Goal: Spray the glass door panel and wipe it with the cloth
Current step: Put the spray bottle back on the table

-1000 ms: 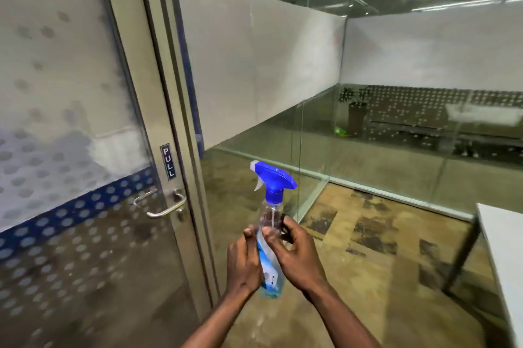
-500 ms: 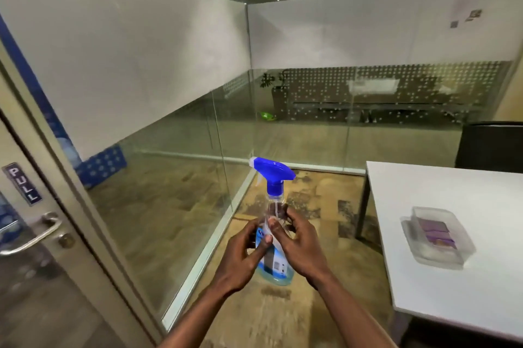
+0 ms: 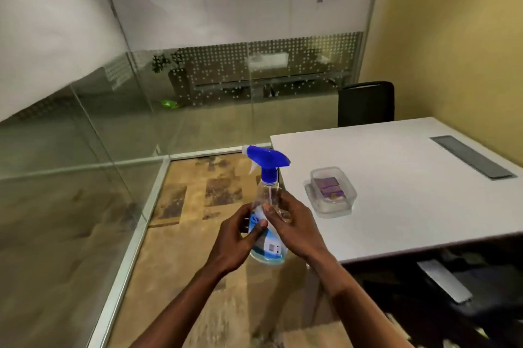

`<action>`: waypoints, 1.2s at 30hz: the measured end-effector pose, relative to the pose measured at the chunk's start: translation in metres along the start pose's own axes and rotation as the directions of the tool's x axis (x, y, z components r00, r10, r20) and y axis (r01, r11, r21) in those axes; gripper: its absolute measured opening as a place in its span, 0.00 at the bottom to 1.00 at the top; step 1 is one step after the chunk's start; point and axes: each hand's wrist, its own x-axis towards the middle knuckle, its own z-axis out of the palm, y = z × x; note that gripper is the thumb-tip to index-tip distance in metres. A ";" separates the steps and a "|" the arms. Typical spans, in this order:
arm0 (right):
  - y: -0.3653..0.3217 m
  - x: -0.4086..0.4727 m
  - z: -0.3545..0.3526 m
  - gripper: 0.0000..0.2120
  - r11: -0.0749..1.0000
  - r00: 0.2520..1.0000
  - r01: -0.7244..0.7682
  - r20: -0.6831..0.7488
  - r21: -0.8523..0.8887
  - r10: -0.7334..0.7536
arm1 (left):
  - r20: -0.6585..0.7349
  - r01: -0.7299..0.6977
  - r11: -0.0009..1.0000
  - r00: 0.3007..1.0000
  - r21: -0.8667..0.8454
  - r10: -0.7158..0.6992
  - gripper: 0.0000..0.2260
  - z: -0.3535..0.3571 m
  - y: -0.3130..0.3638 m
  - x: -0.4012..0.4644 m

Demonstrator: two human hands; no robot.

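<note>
Left hand (image 3: 233, 240) and right hand (image 3: 294, 227) — both closed round the bottle (image 3: 267, 223), held upright over the floor (image 3: 181, 234), just beside the bench (image 3: 396, 178) corner. Blue trigger head (image 3: 267, 159) points left. Bottle label print too small to read. Since the earlier frames the view has swung right — door and its PULL sign gone, box (image 3: 331, 192) on bench nearer, chair (image 3: 365, 103) behind.

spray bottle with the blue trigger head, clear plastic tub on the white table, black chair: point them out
clear spray bottle with blue trigger head (image 3: 267, 159), head view, on the blue head
clear plastic tub (image 3: 348, 190), head view, on its right rim
black chair (image 3: 366, 103), head view, on the backrest
</note>
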 end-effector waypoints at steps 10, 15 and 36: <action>0.058 0.071 -0.076 0.17 0.981 0.974 -0.092 -0.220 -0.173 0.053 | 0.198 0.023 0.999 0.980 -0.041 -0.015 0.18 0.095 -0.016 0.119; 0.085 0.113 -0.108 0.18 0.969 0.962 -0.150 -0.257 -0.195 0.098 | 0.277 -0.002 0.997 0.961 -0.079 0.023 0.17 0.130 -0.022 0.175; 0.202 0.213 -0.275 0.16 0.960 0.959 -0.233 -0.201 -0.155 0.200 | 0.247 0.103 0.994 0.965 -0.036 -0.091 0.23 0.315 -0.013 0.314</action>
